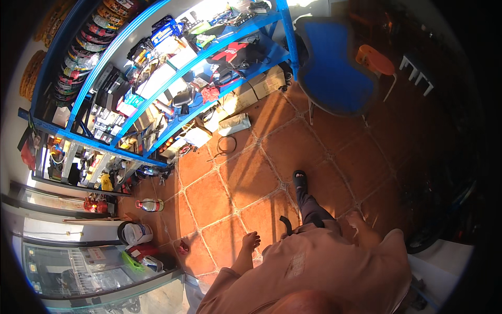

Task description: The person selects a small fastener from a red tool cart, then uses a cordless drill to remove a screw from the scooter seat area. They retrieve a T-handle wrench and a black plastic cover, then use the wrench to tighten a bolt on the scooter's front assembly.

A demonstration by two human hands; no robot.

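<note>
My left hand (251, 241) hangs in front of my body on the left, over the tiled floor (210, 194). Its fingers are loosely bent and a little apart, and nothing shows in them. My right hand (355, 220) hangs lower beside my right leg, in dimmer light. Its fingers are too dark and blurred to make out, so I cannot tell whether they are open or closed. Neither hand visibly touches any object. One foot in a dark sandal (299, 180) is forward on the tiles, and a dark strap (285, 225) sticks out at my waist.
A blue shelf rack (230, 39) packed with tyres (86, 47) and boxes runs along the left and back. A blue chair (334, 63), an orange stool (375, 59), a bottle (150, 205), a white bucket (137, 233) and a glass display case (78, 269) stand around me.
</note>
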